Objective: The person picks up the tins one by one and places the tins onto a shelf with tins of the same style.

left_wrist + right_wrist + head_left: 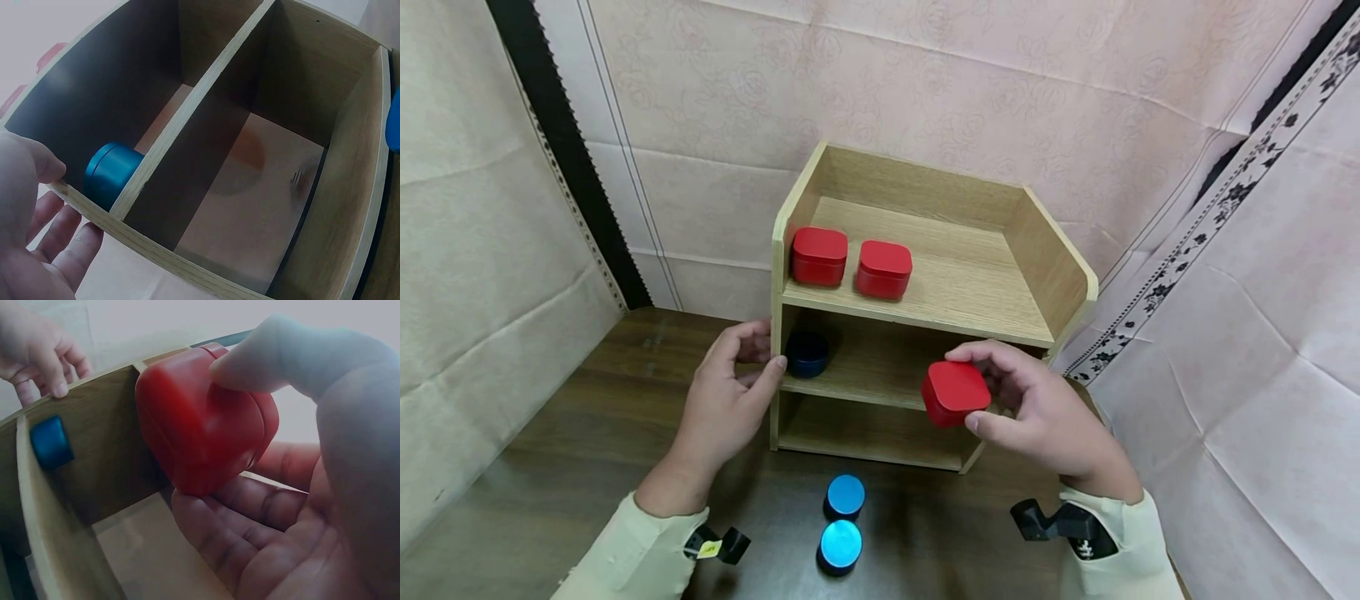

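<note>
Red box [957, 392], pinched by thumb and fingers of right hand [1033, 408], is in front of middle shelf [868, 371], below and right of 2 other red boxes [820, 257], left hand [727, 402] holding rack [962, 275] at its left side.

Red boxes [884, 270]: 3 total, 2 on top tier [955, 258], 1 in right hand [1037, 404]. Blue tins [841, 543]: 3 total, 2 on desk [940, 542], 1 on middle tier [872, 371]. Shelf [1060, 258]: 1, with 3 tiers. Hands: 2, the other being left hand [722, 400]. Sleeves [636, 542]: 2. Black wrist mounts [1052, 523]: 2, one per sleeve. Desk: 1.
</note>
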`<state>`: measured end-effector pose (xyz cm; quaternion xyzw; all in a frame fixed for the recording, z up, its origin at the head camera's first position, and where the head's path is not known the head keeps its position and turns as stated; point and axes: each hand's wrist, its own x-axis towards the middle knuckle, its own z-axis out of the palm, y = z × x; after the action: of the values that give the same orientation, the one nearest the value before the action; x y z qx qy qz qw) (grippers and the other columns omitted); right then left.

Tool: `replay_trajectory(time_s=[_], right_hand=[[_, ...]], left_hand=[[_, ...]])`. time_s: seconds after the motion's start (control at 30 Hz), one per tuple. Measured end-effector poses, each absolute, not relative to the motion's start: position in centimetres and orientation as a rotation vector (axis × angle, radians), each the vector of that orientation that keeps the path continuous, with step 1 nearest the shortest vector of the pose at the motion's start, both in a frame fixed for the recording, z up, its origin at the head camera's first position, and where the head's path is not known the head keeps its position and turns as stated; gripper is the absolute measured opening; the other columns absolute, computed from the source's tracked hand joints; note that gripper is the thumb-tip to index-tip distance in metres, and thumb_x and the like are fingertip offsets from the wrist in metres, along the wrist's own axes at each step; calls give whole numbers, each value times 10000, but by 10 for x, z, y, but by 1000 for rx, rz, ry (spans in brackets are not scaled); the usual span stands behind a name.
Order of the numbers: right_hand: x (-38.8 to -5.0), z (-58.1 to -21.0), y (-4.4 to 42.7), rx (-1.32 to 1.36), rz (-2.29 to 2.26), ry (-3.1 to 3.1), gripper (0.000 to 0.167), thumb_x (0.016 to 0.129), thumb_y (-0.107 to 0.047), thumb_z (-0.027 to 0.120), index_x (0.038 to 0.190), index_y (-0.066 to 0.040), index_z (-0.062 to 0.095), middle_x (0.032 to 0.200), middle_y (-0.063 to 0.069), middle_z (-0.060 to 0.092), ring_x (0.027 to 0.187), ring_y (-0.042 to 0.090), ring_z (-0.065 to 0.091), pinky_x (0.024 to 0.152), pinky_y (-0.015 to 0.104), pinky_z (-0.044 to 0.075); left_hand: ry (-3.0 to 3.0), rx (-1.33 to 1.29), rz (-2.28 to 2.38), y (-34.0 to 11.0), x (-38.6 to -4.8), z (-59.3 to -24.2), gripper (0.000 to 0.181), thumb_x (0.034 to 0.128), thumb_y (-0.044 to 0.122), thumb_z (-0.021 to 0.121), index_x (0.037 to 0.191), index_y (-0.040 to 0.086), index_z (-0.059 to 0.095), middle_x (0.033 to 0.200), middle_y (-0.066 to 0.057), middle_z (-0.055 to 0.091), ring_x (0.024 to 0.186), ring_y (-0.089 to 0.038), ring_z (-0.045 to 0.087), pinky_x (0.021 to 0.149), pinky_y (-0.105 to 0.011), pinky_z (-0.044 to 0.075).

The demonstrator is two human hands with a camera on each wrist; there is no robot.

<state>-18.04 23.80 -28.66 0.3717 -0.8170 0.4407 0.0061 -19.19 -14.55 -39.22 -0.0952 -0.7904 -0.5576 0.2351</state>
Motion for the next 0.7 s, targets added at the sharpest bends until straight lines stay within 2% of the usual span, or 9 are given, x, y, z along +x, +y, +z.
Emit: replay_trajectory(time_s=[0.2, 0.47, 0.7], right_hand=[[-179, -272, 238, 1117, 1339, -2533, 563, 945, 5, 810, 1460, -179, 676, 1253, 39, 761, 983, 238, 744, 834, 303, 644], [-179, -257, 234, 1072, 1410, -2500, 587, 946, 73, 762, 1494, -115, 665, 1328, 58, 752, 1040, 234, 751, 862, 273, 645], [-181, -241, 234, 1005, 1417, -2501, 563, 979, 63, 731, 1517, -86, 662, 1345, 54, 763, 1074, 222, 762, 876, 257, 651]], left_hand=[[-2171, -260, -1528, -145, -192, -392, 406, 1113, 175, 717, 1492, 96, 592, 1343, -99, 656, 1178, -193, 619, 890, -127, 598], [-2175, -257, -1522, -146, -192, -393, 408, 1114, 187, 719, 1495, 112, 594, 1346, -91, 659, 1189, -198, 624, 904, -152, 604], [-2172, -261, -1520, -145, -192, -392, 409, 1113, 180, 719, 1496, 107, 594, 1344, -92, 660, 1186, -189, 621, 899, -133, 597]])
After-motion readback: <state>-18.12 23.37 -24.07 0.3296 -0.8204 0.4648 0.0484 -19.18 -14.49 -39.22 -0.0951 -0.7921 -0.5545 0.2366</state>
